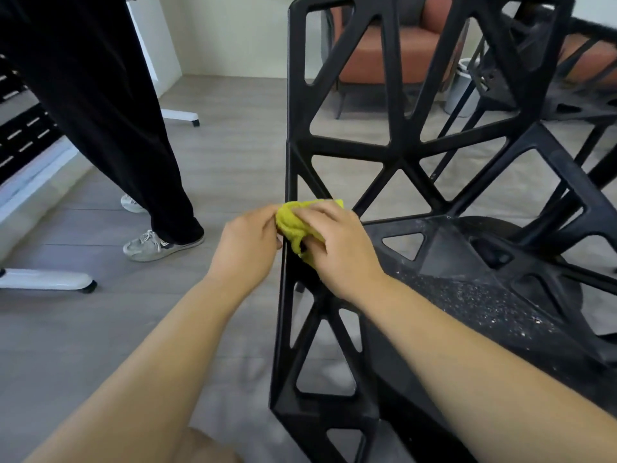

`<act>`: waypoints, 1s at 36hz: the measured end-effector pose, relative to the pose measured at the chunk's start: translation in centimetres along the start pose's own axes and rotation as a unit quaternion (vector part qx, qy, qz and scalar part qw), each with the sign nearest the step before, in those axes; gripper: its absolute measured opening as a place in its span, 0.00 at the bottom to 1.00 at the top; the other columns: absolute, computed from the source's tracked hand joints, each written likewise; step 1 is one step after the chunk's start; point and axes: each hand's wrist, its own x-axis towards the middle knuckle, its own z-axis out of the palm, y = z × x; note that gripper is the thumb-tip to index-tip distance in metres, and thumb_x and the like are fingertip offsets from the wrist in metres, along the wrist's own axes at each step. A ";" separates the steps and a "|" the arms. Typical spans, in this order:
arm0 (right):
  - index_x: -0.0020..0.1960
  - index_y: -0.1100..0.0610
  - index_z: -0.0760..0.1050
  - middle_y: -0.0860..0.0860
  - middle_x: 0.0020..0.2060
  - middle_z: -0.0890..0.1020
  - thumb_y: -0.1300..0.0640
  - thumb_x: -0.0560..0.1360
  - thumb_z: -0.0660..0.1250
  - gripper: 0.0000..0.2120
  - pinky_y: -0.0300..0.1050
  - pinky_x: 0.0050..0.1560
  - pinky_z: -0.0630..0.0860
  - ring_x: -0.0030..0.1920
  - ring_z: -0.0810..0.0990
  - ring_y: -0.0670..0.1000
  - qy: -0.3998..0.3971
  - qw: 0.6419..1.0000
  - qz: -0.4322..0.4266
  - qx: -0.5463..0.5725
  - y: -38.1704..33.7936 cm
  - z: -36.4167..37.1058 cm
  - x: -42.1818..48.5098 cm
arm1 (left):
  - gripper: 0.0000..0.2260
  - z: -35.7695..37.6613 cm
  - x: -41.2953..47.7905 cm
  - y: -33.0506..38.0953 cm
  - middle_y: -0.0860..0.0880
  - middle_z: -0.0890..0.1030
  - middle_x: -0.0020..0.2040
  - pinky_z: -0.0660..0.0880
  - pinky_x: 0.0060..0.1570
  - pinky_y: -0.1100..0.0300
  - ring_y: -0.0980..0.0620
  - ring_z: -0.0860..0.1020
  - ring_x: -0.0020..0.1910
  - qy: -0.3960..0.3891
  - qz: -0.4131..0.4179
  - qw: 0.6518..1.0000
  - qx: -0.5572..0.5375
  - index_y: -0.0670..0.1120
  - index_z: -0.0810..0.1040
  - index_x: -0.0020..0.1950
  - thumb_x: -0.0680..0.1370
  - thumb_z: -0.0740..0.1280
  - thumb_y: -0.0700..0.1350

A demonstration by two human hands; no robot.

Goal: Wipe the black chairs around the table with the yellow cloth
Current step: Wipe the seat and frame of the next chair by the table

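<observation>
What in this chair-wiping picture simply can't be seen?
Head view:
- Most of the yellow cloth: covered by the left hand and right hand gripping it.
- The black chair edge under the cloth: hidden by cloth and hands.
- The standing person: cut off above the trousers by the top edge.
- The grey bin: partly behind chair struts.

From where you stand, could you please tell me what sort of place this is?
Probably an office meeting or lounge area: black lattice chairs, an orange armchair, a grey bin and white table feet on castors.
</observation>
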 end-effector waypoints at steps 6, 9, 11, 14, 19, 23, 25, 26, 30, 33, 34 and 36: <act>0.61 0.59 0.77 0.54 0.54 0.77 0.65 0.68 0.63 0.22 0.59 0.52 0.73 0.51 0.76 0.61 0.010 0.999 0.026 0.020 -1.1 0.1 -0.9 | 0.14 -0.3 -0.9 -0.2 0.54 0.78 0.31 0.70 0.34 0.68 0.63 0.73 0.27 -0.003 -0.059 0.992 -0.109 0.53 0.80 0.43 0.80 0.58 0.41; 0.62 0.57 0.77 0.53 0.54 0.77 0.63 0.69 0.64 0.21 0.57 0.49 0.72 0.50 0.76 0.63 -0.017 1.000 -0.007 -0.001 -1.3 0.1 -4.3 | 0.12 -0.1 -1.6 -0.2 0.53 0.75 0.29 0.71 0.31 0.69 0.61 0.71 0.26 -0.010 -0.071 0.989 -0.132 0.45 0.80 0.39 0.80 0.60 0.40; 0.62 0.58 0.76 0.53 0.54 0.78 0.61 0.71 0.64 0.20 0.57 0.50 0.73 0.53 0.76 0.60 -0.041 0.999 -0.033 0.012 -1.5 0.0 -7.0 | 0.12 0.0 -2.0 -0.3 0.51 0.75 0.30 0.74 0.33 0.65 0.59 0.72 0.28 -0.028 -0.083 0.985 -0.149 0.43 0.80 0.39 0.80 0.61 0.41; 0.62 0.60 0.76 0.55 0.53 0.78 0.58 0.72 0.65 0.18 0.46 0.53 0.70 0.52 0.74 0.53 -0.053 0.996 -0.070 0.026 -2.0 -0.1 -9.7 | 0.07 0.1 -2.1 -0.6 0.48 0.81 0.34 0.79 0.42 0.57 0.56 0.77 0.30 -0.067 -0.084 0.984 -0.139 0.47 0.82 0.46 0.78 0.65 0.45; 0.61 0.57 0.77 0.53 0.52 0.78 0.58 0.72 0.63 0.18 0.53 0.49 0.73 0.49 0.76 0.59 -0.033 0.998 -0.033 0.036 -1.5 0.5 -8.1 | 0.11 0.2 -1.2 -0.6 0.39 0.81 0.37 0.78 0.44 0.51 0.47 0.79 0.32 -0.050 -0.060 0.994 -0.079 0.39 0.80 0.45 0.76 0.67 0.47; 0.62 0.56 0.77 0.54 0.52 0.77 0.59 0.71 0.64 0.19 0.45 0.51 0.68 0.49 0.75 0.60 -0.003 0.997 0.061 0.056 -1.8 1.3 -5.7 | 0.13 0.5 0.0 -0.3 0.40 0.73 0.33 0.64 0.35 0.58 0.52 0.66 0.32 -0.030 -0.060 0.997 -0.036 0.38 0.79 0.44 0.77 0.66 0.48; 0.62 0.56 0.77 0.54 0.51 0.77 0.58 0.71 0.65 0.19 0.45 0.50 0.68 0.48 0.76 0.60 -0.004 0.996 0.073 0.053 -1.9 1.5 -5.3 | 0.11 0.6 0.6 -0.1 0.41 0.76 0.35 0.68 0.36 0.58 0.50 0.70 0.32 -0.035 -0.062 0.997 -0.039 0.41 0.80 0.46 0.77 0.65 0.48; 0.62 0.57 0.77 0.54 0.50 0.77 0.57 0.72 0.65 0.19 0.49 0.49 0.72 0.47 0.76 0.60 -0.012 0.996 0.068 0.055 -2.0 1.4 -5.5 | 0.10 0.6 0.9 0.1 0.43 0.80 0.37 0.72 0.37 0.57 0.49 0.74 0.32 -0.041 -0.064 0.996 -0.056 0.42 0.81 0.46 0.77 0.65 0.48; 0.59 0.56 0.78 0.54 0.48 0.78 0.55 0.71 0.63 0.18 0.53 0.43 0.76 0.43 0.76 0.60 -0.074 0.996 -0.032 0.036 -2.3 0.9 -8.9 | 0.06 0.4 1.2 0.2 0.53 0.82 0.35 0.79 0.37 0.66 0.59 0.80 0.32 -0.061 -0.087 0.988 -0.116 0.47 0.83 0.48 0.78 0.65 0.44; 0.59 0.53 0.78 0.53 0.48 0.78 0.57 0.70 0.64 0.17 0.52 0.39 0.76 0.39 0.74 0.59 -0.106 0.988 -0.114 -0.005 -2.5 0.8 -11.2 | 0.07 0.7 0.9 -0.1 0.54 0.82 0.35 0.79 0.38 0.63 0.57 0.80 0.34 -0.048 -0.083 0.990 -0.107 0.49 0.82 0.50 0.79 0.64 0.46; 0.59 0.52 0.77 0.52 0.48 0.78 0.56 0.71 0.64 0.17 0.52 0.37 0.75 0.39 0.73 0.59 -0.107 0.986 -0.131 -0.011 -2.3 0.9 -11.3 | 0.08 0.9 0.8 -0.1 0.52 0.82 0.37 0.78 0.38 0.63 0.55 0.80 0.35 -0.044 -0.078 0.991 -0.095 0.49 0.82 0.51 0.79 0.64 0.46; 0.58 0.52 0.77 0.52 0.47 0.78 0.56 0.71 0.63 0.16 0.51 0.32 0.74 0.39 0.73 0.58 -0.097 0.985 -0.145 -0.017 -2.1 0.8 -11.0 | 0.08 1.2 0.6 -0.2 0.48 0.83 0.41 0.79 0.38 0.63 0.52 0.80 0.37 -0.036 -0.067 0.995 -0.068 0.50 0.80 0.53 0.80 0.62 0.48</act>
